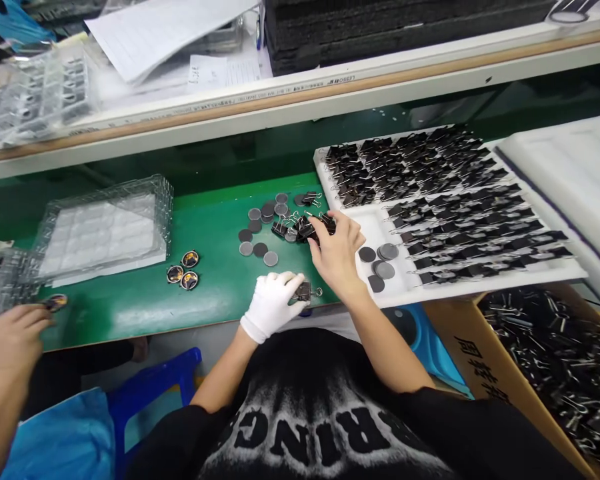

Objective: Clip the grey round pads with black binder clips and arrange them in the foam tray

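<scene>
My left hand [274, 303], in a white glove, is closed on a black binder clip [304, 291] with wire handles at the table's near edge. Bare, my right hand [337, 257] reaches over a small heap of black binder clips [305, 230], fingers curled onto one; its fingertips partly cover the clips there. Left of the heap lie several round grey and black discs [260, 250]. A white foam tray [400, 290] on the right carries dense rows of binder clips [460, 207] and several loose discs [386, 260] in its near left corner.
Three round badges with a dark and gold picture [183, 270] lie left on the green table [210, 300]. Clear plastic trays [105, 227] are stacked beyond them. A co-worker's hand [15, 333] touches another badge. An open carton of clips [555, 360] stands lower right. A shelf [280, 100] spans the back.
</scene>
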`<state>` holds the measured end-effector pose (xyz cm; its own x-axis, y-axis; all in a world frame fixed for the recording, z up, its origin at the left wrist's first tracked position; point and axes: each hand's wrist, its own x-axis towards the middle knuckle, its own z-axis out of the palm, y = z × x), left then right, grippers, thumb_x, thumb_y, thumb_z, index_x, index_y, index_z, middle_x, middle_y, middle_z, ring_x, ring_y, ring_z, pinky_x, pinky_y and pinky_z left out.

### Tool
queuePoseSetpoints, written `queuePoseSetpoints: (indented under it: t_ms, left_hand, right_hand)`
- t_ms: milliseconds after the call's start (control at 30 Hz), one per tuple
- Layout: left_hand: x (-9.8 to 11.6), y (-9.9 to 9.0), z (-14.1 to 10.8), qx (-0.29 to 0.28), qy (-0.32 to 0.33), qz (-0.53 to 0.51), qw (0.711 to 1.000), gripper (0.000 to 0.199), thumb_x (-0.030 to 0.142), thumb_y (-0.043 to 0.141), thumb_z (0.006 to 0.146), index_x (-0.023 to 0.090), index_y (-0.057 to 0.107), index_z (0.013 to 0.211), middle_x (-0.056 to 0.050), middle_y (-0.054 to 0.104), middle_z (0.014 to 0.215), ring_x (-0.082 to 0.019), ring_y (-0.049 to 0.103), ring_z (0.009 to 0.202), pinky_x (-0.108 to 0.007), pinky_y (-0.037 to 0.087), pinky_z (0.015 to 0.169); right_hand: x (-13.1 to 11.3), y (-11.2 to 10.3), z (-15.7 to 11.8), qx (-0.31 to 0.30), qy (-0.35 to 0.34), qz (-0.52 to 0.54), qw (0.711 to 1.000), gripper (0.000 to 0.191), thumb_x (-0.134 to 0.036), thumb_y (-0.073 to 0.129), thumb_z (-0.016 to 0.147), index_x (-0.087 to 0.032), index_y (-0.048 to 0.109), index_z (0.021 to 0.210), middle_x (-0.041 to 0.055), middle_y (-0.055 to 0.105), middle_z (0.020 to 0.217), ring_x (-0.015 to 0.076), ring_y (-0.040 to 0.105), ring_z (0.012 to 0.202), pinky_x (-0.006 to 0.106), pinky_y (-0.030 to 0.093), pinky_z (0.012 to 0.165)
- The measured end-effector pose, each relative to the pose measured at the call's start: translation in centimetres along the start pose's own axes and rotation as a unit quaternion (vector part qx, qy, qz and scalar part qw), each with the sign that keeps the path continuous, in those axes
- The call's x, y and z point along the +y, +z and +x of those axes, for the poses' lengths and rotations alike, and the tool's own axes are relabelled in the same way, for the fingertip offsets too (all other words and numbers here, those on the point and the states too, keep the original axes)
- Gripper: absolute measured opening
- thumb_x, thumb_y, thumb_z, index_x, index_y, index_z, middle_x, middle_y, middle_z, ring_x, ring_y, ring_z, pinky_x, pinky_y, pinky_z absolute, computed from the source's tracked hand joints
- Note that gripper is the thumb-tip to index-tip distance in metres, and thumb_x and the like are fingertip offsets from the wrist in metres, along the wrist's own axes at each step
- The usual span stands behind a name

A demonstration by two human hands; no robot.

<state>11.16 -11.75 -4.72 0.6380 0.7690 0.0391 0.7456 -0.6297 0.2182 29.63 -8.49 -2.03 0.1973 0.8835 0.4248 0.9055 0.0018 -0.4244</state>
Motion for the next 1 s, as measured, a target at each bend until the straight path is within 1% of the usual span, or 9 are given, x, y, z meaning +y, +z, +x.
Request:
queuePoseSetpoints:
  t_ms: [133, 233, 333, 467, 600, 700, 867, 933, 1000]
  left_hand:
    - [0.4, 0.6, -0.4, 0.045, -0.116, 0.038, 0.992, 0.059, 0.057, 0.063, 0.090, 0.020, 0.058, 0.136, -0.012, 0.069, 0.114, -0.029, 0.064, 0.103, -0.041, 0.044, 0.085]
    - [0.0, 0.5, -1.4, 0.062, -0.242, 0.091, 0.964, 0.076, 0.063, 0.055, 0.093, 0.012, 0.047, 0.149, -0.014, 0.067, 0.104, -0.030, 0.066, 0.093, -0.040, 0.046, 0.077]
    - [-0.8, -0.4, -2.8, 0.047, -0.288, 0.111, 0.950, 0.090, 0.069, 0.051, 0.092, 0.008, 0.035, 0.156, -0.015, 0.067, 0.101, -0.031, 0.067, 0.085, -0.039, 0.048, 0.072]
    - [-2.8, -2.6, -4.3, 0.028, -0.189, 0.084, 0.978, 0.089, 0.060, 0.068, 0.085, 0.019, 0.037, 0.158, -0.024, 0.059, 0.134, -0.037, 0.065, 0.110, -0.045, 0.052, 0.085]
    - [-4.6, -4.0, -4.3, -0.048, -0.014, 0.085, 0.995, 0.055, 0.036, 0.069, 0.091, 0.039, 0.055, 0.144, -0.013, 0.044, 0.158, -0.034, 0.059, 0.123, -0.045, 0.050, 0.091]
    - [-4.4, -3.6, -3.6, -0.064, -0.037, 0.107, 0.991, 0.056, 0.048, 0.065, 0.093, 0.034, 0.053, 0.146, -0.015, 0.060, 0.138, -0.030, 0.064, 0.107, -0.040, 0.048, 0.083]
    - [-2.7, -3.1, -3.3, -0.056, -0.120, 0.131, 0.983, 0.095, 0.081, 0.057, 0.081, 0.018, 0.046, 0.152, -0.013, 0.066, 0.095, -0.031, 0.064, 0.086, -0.039, 0.043, 0.071]
    - [-2.8, -3.5, -3.3, -0.051, -0.116, 0.127, 0.984, 0.096, 0.080, 0.059, 0.081, 0.018, 0.046, 0.152, -0.014, 0.067, 0.097, -0.032, 0.063, 0.089, -0.040, 0.042, 0.073]
    - [-3.5, -4.0, -3.1, -0.035, -0.082, 0.114, 0.989, 0.091, 0.075, 0.067, 0.079, 0.023, 0.047, 0.151, -0.016, 0.066, 0.118, -0.034, 0.062, 0.104, -0.042, 0.043, 0.081]
  right_hand:
    - [0.4, -0.5, 2.0, -0.012, -0.026, 0.021, 0.999, 0.017, -0.027, 0.056, 0.101, -0.024, 0.072, 0.095, 0.0094, 0.067, 0.124, 0.0306, 0.051, 0.120, 0.048, 0.030, 0.092]
    - [0.7, -0.8, 2.4, -0.025, -0.044, 0.053, 0.997, 0.016, -0.028, 0.054, 0.103, -0.024, 0.070, 0.104, 0.0065, 0.072, 0.114, 0.0252, 0.057, 0.110, 0.044, 0.029, 0.090]
    - [1.4, -0.8, 2.3, -0.053, -0.083, 0.026, 0.995, 0.013, -0.027, 0.060, 0.100, -0.024, 0.072, 0.101, 0.0083, 0.071, 0.116, 0.0289, 0.056, 0.111, 0.045, 0.027, 0.088]
    - [1.8, -0.3, 3.0, -0.023, -0.076, 0.082, 0.993, 0.016, -0.026, 0.061, 0.099, -0.023, 0.073, 0.088, 0.0058, 0.075, 0.105, 0.0272, 0.062, 0.103, 0.047, 0.029, 0.091]
    - [0.5, -1.3, 3.3, 0.019, -0.039, 0.242, 0.969, 0.016, -0.031, 0.060, 0.100, -0.024, 0.073, 0.095, 0.0044, 0.078, 0.100, 0.0230, 0.069, 0.094, 0.043, 0.042, 0.091]
    - [-0.7, -2.2, 1.3, -0.026, 0.019, 0.306, 0.952, 0.015, -0.031, 0.061, 0.096, -0.024, 0.074, 0.095, 0.0033, 0.078, 0.094, 0.0214, 0.071, 0.084, 0.036, 0.051, 0.079]
    - [-1.2, -1.2, -4.3, -0.175, 0.075, 0.209, 0.959, 0.015, -0.021, 0.061, 0.091, -0.023, 0.073, 0.082, 0.0023, 0.076, 0.079, 0.0220, 0.071, 0.071, 0.034, 0.050, 0.069]
    - [-1.0, -0.7, -5.4, -0.215, 0.091, 0.172, 0.957, 0.017, -0.026, 0.061, 0.093, -0.023, 0.072, 0.080, 0.0025, 0.074, 0.074, 0.0227, 0.069, 0.067, 0.035, 0.049, 0.066]
    - [-1.0, -0.4, -5.4, -0.200, 0.075, 0.155, 0.965, 0.018, -0.034, 0.063, 0.095, -0.022, 0.072, 0.087, 0.0052, 0.073, 0.079, 0.0245, 0.068, 0.072, 0.037, 0.050, 0.069]
